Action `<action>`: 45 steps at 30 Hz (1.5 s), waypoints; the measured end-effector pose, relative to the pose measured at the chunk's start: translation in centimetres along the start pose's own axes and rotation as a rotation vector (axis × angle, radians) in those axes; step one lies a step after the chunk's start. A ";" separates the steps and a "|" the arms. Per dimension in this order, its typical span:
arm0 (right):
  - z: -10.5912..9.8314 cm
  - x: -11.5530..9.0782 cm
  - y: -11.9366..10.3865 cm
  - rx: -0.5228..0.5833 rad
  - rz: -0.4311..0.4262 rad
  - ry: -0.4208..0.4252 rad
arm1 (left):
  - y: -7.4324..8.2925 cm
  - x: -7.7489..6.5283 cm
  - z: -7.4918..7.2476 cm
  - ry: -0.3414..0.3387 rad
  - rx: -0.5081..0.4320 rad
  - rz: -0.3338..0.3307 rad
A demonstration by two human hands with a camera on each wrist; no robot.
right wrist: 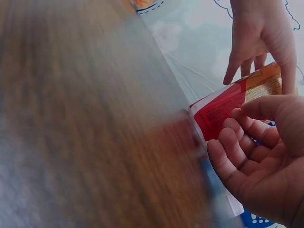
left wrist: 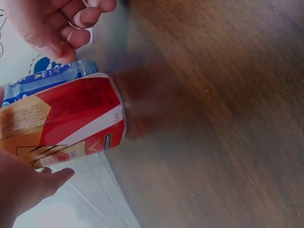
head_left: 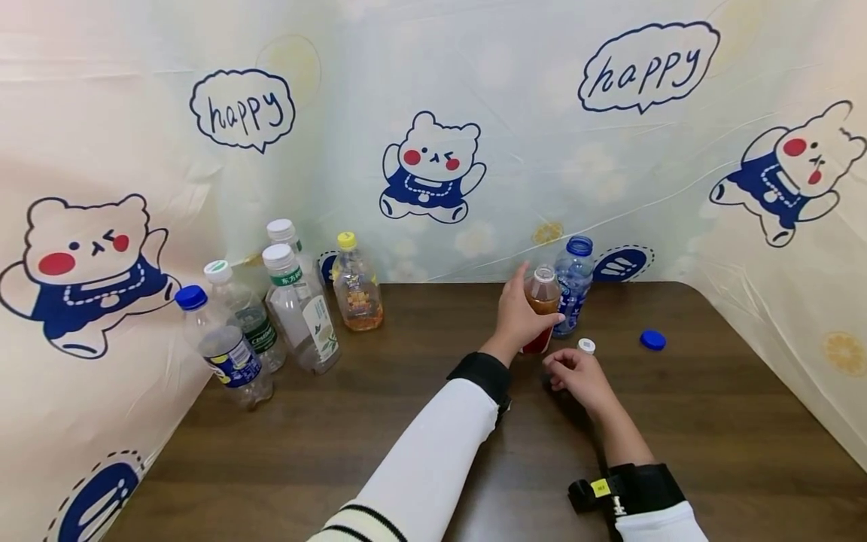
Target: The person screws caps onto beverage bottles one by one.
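Note:
My left hand (head_left: 521, 316) holds a drink bottle with a red and orange label (head_left: 542, 302), its thumb and fingers on opposite sides. The bottle stands upright with a clear, uncapped neck. Right behind it, to the right, is a clear blue bottle (head_left: 574, 290), also without a cap. Closer to me, my right hand (head_left: 576, 379) hovers low over the table with loosely curled fingers (right wrist: 228, 142) and nothing visible in them. Just beyond that hand is a white cap (head_left: 586, 345), partly hidden by it in the head view.
A blue cap (head_left: 653, 340) lies farther right on the brown table (head_left: 406, 421). At the left stand several capped clear bottles, among them a blue-capped one (head_left: 230, 361) and a yellow-capped one (head_left: 357, 290). A printed cloth (head_left: 339, 181) hangs along the table's back and sides.

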State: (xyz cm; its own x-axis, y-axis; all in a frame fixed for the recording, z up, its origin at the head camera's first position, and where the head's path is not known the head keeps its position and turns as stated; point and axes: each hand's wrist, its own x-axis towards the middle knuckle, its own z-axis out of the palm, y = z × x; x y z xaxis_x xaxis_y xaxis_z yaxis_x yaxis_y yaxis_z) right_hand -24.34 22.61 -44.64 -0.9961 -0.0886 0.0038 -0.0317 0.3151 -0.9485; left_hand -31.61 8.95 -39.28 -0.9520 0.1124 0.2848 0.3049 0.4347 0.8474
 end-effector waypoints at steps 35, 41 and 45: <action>0.5 0.4 -0.3 -0.022 0.040 -0.034 | -1.7 -5.6 -10.4 -0.104 -0.073 0.112; 0.6 0.4 -0.4 -0.023 0.036 -0.029 | -1.5 -6.9 -11.9 -0.120 -0.094 0.109; 0.5 0.3 -0.6 -0.031 0.042 -0.033 | -1.6 -7.9 -12.9 -0.136 -0.110 0.103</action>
State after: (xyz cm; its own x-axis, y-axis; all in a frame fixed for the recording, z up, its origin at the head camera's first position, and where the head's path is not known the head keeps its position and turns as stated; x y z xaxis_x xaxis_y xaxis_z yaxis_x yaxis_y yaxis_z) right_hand -24.54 21.90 -44.23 -0.9934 -0.1052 -0.0464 0.0069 0.3485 -0.9373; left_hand -24.19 -4.20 -37.11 -0.9085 0.2740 0.3156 0.3949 0.3154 0.8629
